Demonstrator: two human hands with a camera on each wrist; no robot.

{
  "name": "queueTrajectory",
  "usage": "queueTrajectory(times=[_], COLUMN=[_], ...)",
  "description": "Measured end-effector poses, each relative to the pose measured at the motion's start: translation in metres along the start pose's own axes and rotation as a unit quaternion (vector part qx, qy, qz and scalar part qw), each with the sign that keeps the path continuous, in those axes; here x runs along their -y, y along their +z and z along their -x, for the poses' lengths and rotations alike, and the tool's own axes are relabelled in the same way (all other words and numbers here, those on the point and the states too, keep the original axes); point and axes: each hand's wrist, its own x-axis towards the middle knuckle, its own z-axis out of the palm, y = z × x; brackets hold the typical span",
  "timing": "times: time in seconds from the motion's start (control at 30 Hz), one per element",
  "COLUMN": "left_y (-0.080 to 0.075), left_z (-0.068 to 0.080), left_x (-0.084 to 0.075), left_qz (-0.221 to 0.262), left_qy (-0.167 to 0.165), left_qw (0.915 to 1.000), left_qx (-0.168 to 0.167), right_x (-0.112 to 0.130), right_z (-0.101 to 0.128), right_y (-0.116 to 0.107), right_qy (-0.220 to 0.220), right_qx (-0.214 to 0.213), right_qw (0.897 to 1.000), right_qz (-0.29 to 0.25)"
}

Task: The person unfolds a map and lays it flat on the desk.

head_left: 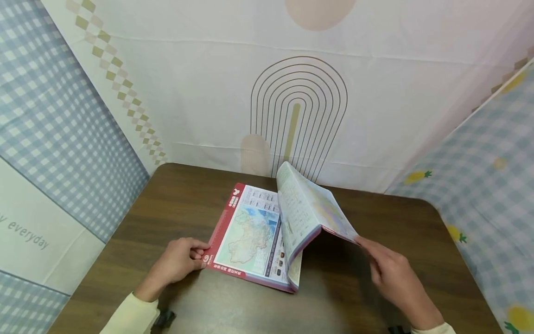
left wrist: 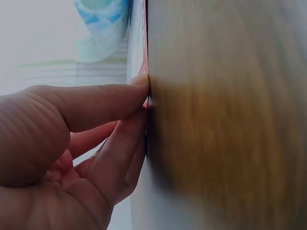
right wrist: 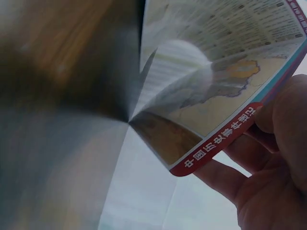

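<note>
A folded map with a red border lies on the brown table, its left panel flat and a coloured map printed on it. At the panel's near-left corner my left hand pinches the red edge. The left wrist view shows that thumb and curled fingers meeting at the thin edge. The right panels stand up off the table like a tent. My right hand grips their outer edge, thumb on one side and fingers on the other. In the right wrist view, the raised panel shows its glossy underside and red strip.
The table has rounded far corners and bears the map near its middle. Behind it hangs a white cloth with an arch pattern. Checked cloths enclose the left and right sides.
</note>
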Motion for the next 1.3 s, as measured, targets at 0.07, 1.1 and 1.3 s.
queueTrajectory(times=[0.07, 1.1, 1.3], left_y=[-0.004, -0.048, -0.050], left_z=[0.001, 0.017, 0.018], left_x=[0.002, 0.042, 0.040], left_qz=[-0.004, -0.007, -0.026], left_qy=[-0.003, -0.070, -0.072], left_qw=[1.0000, 0.9975, 0.9970], left_qx=[0.002, -0.003, -0.007], right_x=[-0.004, -0.050, -0.066], right_z=[0.007, 0.105, 0.129], right_y=[-0.003, -0.032, -0.037], right_qy=[0.009, 0.028, 0.079], right_qx=[-0.007, 0.069, 0.157], right_qw=[1.000, 0.994, 0.980], right_qz=[-0.003, 0.084, 0.090])
